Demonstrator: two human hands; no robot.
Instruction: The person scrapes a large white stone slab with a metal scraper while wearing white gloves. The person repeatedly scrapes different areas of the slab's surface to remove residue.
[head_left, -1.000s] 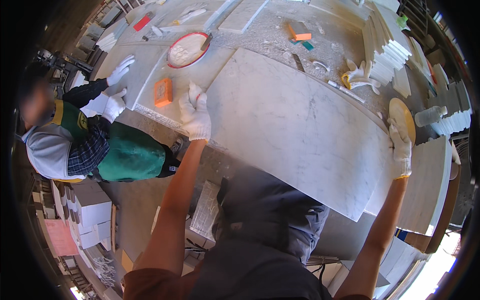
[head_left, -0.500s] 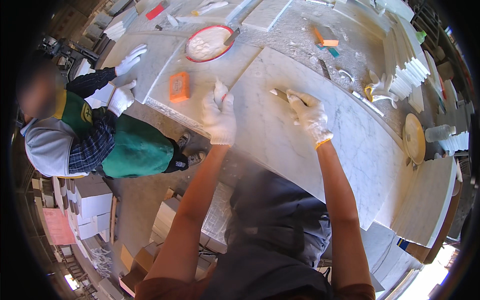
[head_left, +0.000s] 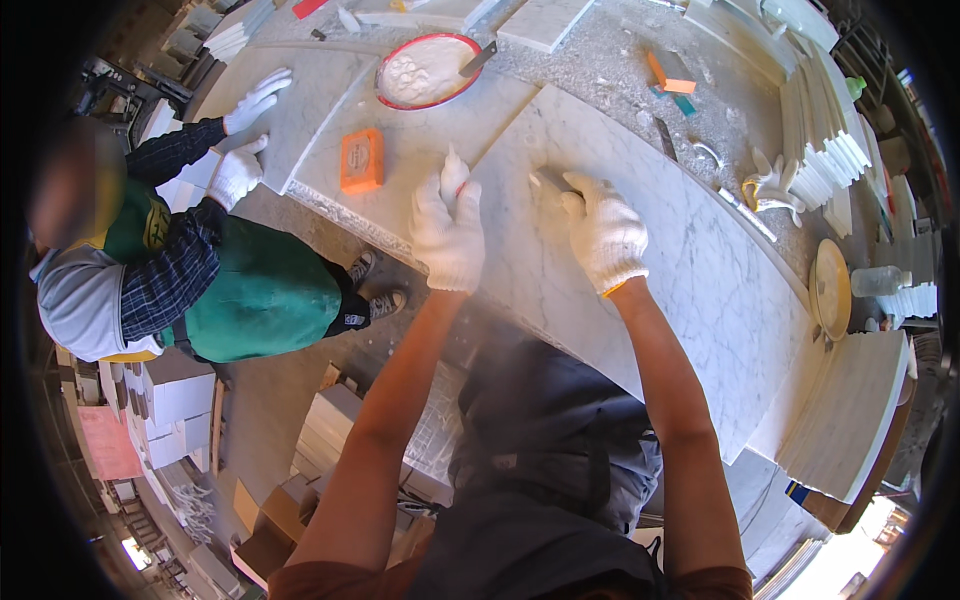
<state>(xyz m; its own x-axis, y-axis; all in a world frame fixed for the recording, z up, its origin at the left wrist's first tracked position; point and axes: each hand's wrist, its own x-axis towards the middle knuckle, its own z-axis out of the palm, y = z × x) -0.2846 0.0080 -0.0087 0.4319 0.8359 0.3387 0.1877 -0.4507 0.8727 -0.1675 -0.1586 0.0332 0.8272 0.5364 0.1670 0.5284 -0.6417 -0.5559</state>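
my gloved left hand (head_left: pixel 446 238) is closed around a small white nozzle bottle (head_left: pixel 454 168); its pointed tip looks out at the top, and the rest is hidden inside my grip. my gloved right hand (head_left: pixel 608 232) is closed on a flat scraper (head_left: pixel 545 183), whose blade points to the left and is somewhat blurred. i cannot tell if this blade touches the grey-veined marble slab (head_left: pixel 700 280) under it. the slab lies flat before me; my left hand is at its left edge, and my right hand is over its surface, near the other but apart.

to the left of the bottle, an orange block (head_left: pixel 361 160) sits on the neighbouring slab (head_left: pixel 322 190). farther away there is a red-rimmed bowl (head_left: pixel 425 107) with white paste (head_left: pixel 420 72) in it, and a spatula (head_left: pixel 480 58) leans over its rim. on my left side, a co-worker in a green apron (head_left: pixel 260 295) holds out two gloved hands (head_left: pixel 257 102). near the right end of my slab is a yellowish dish (head_left: pixel 830 290), just beside a clear plastic bottle (head_left: pixel 878 282).
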